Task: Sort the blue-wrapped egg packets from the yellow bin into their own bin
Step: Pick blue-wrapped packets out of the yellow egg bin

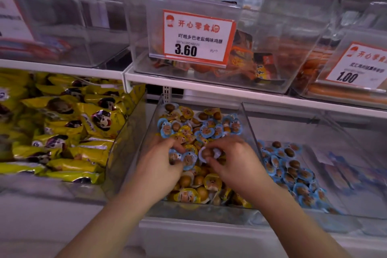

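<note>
The middle clear bin (152,123) holds mixed yellow-wrapped (188,195) and blue-wrapped egg packets (209,131). To its right a second clear bin (249,123) holds only blue-wrapped packets (293,176). Both my hands are down in the middle bin. My left hand (159,165) grips a small bunch of blue packets (188,160) between thumb and fingers. My right hand (232,159) pinches one egg packet (206,153) with a brown egg showing, just beside the left hand's bunch.
Yellow snack bags (69,132) fill the bin on the left. A white shelf edge (230,88) runs above, carrying clear bins with price tags (196,36) that overhang the back of the egg bins. Flat packets (343,174) lie at the far right.
</note>
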